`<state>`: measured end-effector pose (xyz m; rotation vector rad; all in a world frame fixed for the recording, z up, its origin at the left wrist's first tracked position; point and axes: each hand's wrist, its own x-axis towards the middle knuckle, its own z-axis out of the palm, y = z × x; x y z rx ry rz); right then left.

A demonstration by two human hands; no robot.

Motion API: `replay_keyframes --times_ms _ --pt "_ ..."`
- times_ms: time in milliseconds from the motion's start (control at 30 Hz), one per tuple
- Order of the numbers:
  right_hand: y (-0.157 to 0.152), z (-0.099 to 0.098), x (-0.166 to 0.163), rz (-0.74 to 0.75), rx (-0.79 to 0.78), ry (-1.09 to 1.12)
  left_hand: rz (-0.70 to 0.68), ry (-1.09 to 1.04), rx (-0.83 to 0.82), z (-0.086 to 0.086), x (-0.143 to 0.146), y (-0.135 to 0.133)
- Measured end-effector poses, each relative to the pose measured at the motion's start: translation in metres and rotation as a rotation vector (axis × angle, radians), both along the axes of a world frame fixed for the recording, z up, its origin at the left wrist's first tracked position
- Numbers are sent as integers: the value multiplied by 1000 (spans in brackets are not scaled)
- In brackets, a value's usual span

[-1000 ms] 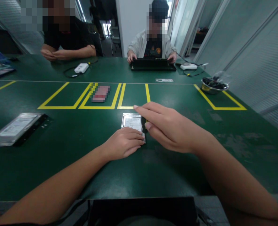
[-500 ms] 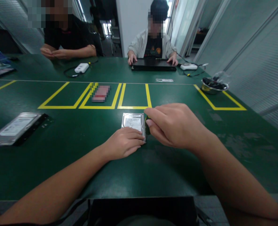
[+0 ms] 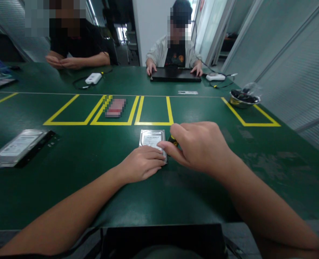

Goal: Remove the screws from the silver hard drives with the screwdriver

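Observation:
A small silver hard drive [image 3: 152,137] with a white label lies on the green table in front of me. My left hand [image 3: 144,162] is laid across its near half, fingers closed over it to its right edge; the thumb is hidden. Just right of the drive, my right hand [image 3: 200,144] is wrapped round a screwdriver [image 3: 174,139] with a black and yellow handle. Most of the screwdriver is covered by the hand, and its tip cannot be made out. The right thumb extends over the drive's right edge.
A larger hard drive [image 3: 20,147] lies at left. Yellow tape [image 3: 154,123] marks boxes on the table, one holding a blurred pink item [image 3: 115,108]. A metal bowl [image 3: 244,104] of dark things stands right. Across sit two people, one with hands on a black laptop [image 3: 175,75].
My right hand has turned about the screwdriver: the thumb now points left over the drive, and the knuckles shifted slightly right. My left hand and the hard drive have stayed put.

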<state>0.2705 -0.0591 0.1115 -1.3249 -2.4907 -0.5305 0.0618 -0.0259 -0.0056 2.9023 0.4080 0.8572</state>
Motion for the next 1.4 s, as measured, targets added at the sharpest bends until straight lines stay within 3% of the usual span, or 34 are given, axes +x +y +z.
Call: replay_keyframes --times_ms 467,1000,1267,1400 --pt "-2 3 2 28 -196 79 1 9 -10 -1 -1 0" --pt "5 17 15 273 -468 135 11 24 -12 -3 -3 0" --pt "7 15 15 244 -448 128 14 26 -9 -3 -3 -1" --pt "1 23 23 195 -405 112 11 46 -41 -2 -3 -1"
